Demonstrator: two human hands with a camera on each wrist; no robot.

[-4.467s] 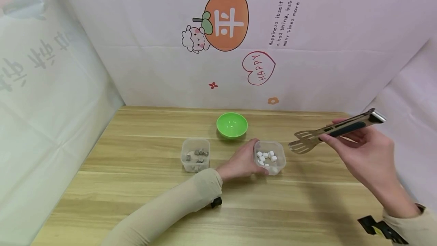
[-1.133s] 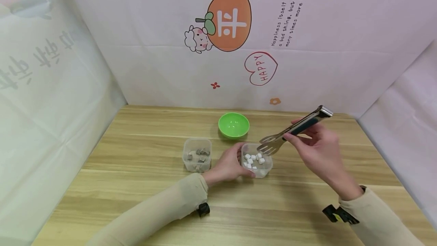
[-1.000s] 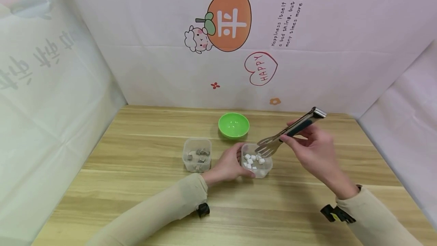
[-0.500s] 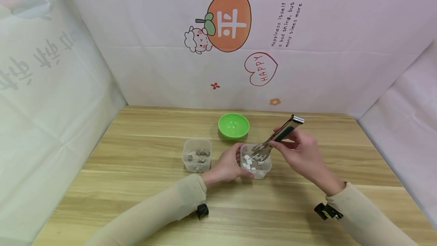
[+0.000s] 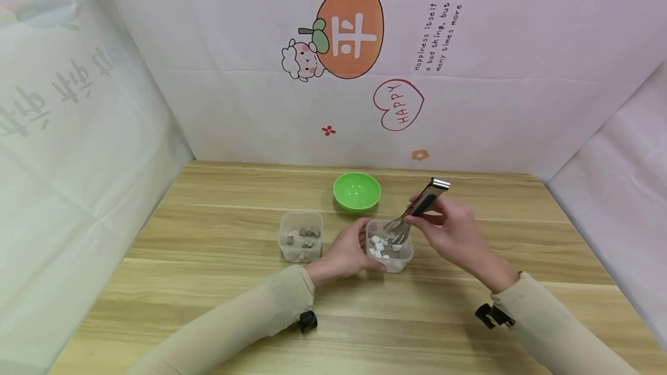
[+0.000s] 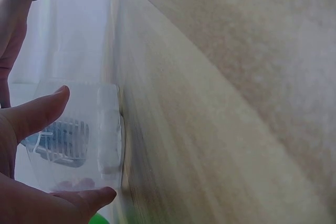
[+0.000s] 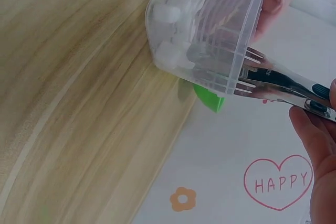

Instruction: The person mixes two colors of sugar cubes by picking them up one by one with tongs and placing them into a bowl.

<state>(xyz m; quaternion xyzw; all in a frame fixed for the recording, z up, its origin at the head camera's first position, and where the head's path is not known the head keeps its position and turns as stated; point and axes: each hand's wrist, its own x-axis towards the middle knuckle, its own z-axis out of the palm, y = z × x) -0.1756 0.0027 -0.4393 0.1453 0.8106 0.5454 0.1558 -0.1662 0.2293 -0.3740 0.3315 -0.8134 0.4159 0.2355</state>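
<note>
My left hand (image 5: 348, 252) grips the near left side of a clear plastic container (image 5: 398, 265), thumb at the front and fingers behind. Several small white cubes (image 5: 377, 244) lie inside it, mostly toward the left. My right hand (image 5: 449, 230) holds metal serving tongs (image 5: 423, 200) with dark grip panels, tilted down to the left. In the right wrist view the slotted heads of the tongs (image 7: 283, 85) reach through the container's mouth, down among the white cubes (image 7: 167, 13). The left wrist view shows those slotted heads through the container wall (image 6: 107, 129).
Left of my left hand stands a second clear container (image 5: 301, 219) with several grey metallic cubes (image 5: 308, 232). A green bowl (image 5: 356, 191) sits behind both containers. The wooden table (image 5: 234, 305) ends at a printed white cloth backdrop (image 5: 250, 114).
My right hand has brought the tongs leftward and down into the container of white cubes. Earlier, my left hand drew that container to the left; over the last second it shifts only slightly.
</note>
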